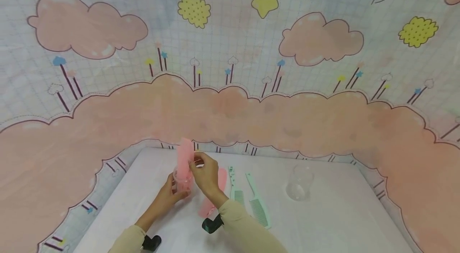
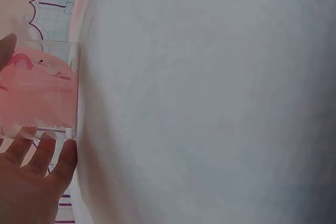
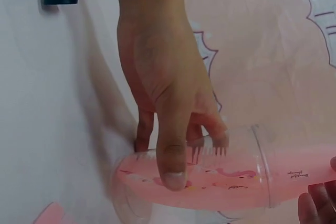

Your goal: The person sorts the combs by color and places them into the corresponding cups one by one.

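Observation:
My left hand (image 1: 170, 194) grips a clear cup (image 2: 65, 51) that stands near the left side of the white table. Inside the cup is the toothed end of a pink comb (image 3: 231, 190) with flamingo prints. The comb's upper part (image 1: 185, 153) sticks out above the rim. Near that protruding part, my right hand (image 1: 206, 171) pinches the comb; only its fingertips show at the edge of the right wrist view. A second pink comb (image 1: 223, 179) lies on the table, partly behind my right forearm.
Two mint-green combs (image 1: 237, 195) (image 1: 258, 209) lie right of my right forearm, one partly covered by it. Farther right stands another clear cup (image 1: 300, 187). A printed cloth (image 1: 251, 117) hangs behind the white table (image 1: 334, 213). Black devices (image 1: 212, 224) sit at both wrists.

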### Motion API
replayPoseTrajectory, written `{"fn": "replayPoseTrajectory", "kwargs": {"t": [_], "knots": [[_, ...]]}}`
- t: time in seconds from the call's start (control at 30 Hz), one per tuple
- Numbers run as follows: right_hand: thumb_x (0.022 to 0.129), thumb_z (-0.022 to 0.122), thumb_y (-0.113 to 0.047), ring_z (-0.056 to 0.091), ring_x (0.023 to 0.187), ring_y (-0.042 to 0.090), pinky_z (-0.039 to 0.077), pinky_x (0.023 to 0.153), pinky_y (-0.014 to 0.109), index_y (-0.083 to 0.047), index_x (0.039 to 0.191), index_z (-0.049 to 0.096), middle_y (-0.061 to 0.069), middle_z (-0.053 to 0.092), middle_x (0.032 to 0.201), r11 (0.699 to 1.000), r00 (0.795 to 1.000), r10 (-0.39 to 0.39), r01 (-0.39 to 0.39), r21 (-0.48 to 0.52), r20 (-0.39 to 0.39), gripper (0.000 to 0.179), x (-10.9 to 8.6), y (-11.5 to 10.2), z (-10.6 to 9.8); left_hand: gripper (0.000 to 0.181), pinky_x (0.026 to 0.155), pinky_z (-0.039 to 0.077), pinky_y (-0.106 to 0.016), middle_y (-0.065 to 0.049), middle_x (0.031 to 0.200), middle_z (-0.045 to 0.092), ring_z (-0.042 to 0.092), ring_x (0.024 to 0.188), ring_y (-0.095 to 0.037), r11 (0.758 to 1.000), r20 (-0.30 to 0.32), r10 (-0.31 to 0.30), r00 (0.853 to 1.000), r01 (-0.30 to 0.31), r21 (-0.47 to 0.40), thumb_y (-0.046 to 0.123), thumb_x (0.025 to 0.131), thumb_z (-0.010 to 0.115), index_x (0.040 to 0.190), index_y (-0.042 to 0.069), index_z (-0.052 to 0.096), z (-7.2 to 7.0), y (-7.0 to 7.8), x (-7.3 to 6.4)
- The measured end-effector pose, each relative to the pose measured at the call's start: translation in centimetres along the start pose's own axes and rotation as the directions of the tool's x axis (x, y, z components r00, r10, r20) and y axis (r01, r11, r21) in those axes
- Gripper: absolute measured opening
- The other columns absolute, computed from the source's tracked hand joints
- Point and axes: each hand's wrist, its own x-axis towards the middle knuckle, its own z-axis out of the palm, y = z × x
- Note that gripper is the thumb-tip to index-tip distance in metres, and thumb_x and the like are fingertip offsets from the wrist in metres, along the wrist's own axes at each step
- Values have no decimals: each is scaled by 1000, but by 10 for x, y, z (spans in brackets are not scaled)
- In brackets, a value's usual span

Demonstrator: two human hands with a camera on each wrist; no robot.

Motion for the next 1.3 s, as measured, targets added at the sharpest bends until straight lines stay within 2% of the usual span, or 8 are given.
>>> {"fn": "replayPoseTrajectory", "kwargs": {"t": [0.13,0.47,1.03,1.3], "knots": [[84,74,-9,69,76,9,55,65,14,-9,99,74,5,74,89,1000,1000,-14,14,-4,-3,15,-3,2,0,99,106,44,-58,-24,157,30,38,140,-47,1000,-6,3,1000,-3,3,42,87,72,156,10,9,1,0,-1],[82,77,-12,62,69,1,51,61,13,-12,94,72,1,72,79,998,999,36,-35,-42,25,13,-8,7,2,97,101,49,-57,-26,155,32,40,137,-48,1000,-12,29,1000,-29,-1,38,87,74,155,9,11,1,-1,-1],[82,79,-12,61,69,0,50,60,13,-13,93,70,0,72,83,994,996,68,-63,-89,50,14,-11,13,4,95,100,51,-54,-29,152,35,46,133,-48,1000,-14,22,1000,-22,1,33,86,75,153,6,13,-1,3,-2],[82,78,-13,60,69,-1,49,59,12,-14,93,70,-1,73,84,990,994,86,-78,-115,65,14,-12,14,4,102,101,48,-59,-26,154,33,41,137,-49,1000,-19,23,1000,-22,15,36,85,76,156,9,8,-1,4,-2]]}}
